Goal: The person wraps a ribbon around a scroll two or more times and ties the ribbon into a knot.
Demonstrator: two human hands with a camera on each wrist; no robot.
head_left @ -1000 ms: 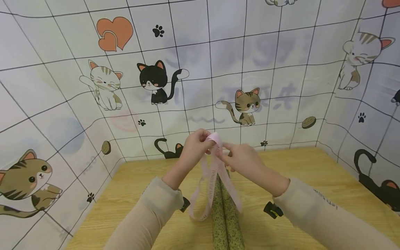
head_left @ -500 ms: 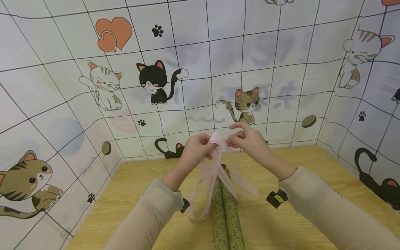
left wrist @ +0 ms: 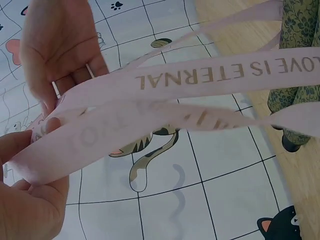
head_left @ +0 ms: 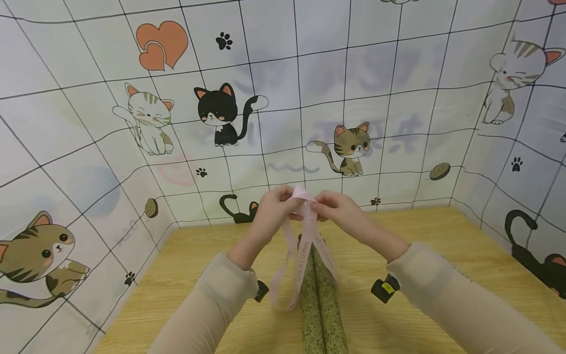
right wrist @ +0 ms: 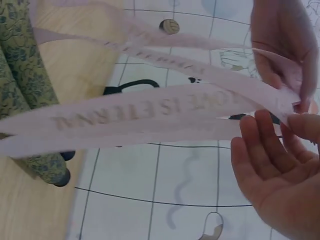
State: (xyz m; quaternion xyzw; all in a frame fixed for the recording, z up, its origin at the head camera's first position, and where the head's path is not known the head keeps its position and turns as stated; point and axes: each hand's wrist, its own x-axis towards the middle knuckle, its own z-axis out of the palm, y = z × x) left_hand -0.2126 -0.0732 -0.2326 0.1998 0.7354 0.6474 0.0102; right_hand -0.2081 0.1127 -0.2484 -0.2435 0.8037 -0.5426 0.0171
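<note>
- Backdrop: cat-print cloth wraps round three sides of the wooden table; nothing else of note on it.
- Two rolls of green patterned paper lie side by side on the table, running toward the person, right under the hands.
- Pink ribbon printed "LOVE IS ETERNAL" is held up in the air above the rolls; a small loop sits at the top between the hands, and long tails and one big loop hang down to the table by the rolls.
- Left hand: fingers and thumb curled, pinching the folded ribbon at the loop. Left wrist view shows the band pressed between thumb and fingers.
- Right hand: fingertips touching the ribbon just beside the left hand's pinch. Right wrist view shows the palm fairly open, fingertips meeting the fold; looks like a light pinch, not a firm one.
- Step, as judged: shaping a bow loop, mid-fold, not tied.
- Next move likely calls for the left pinch to hold the fold steady while the right hand takes a tail and wraps it round; a loose pinch would let the loop spring open.
</note>
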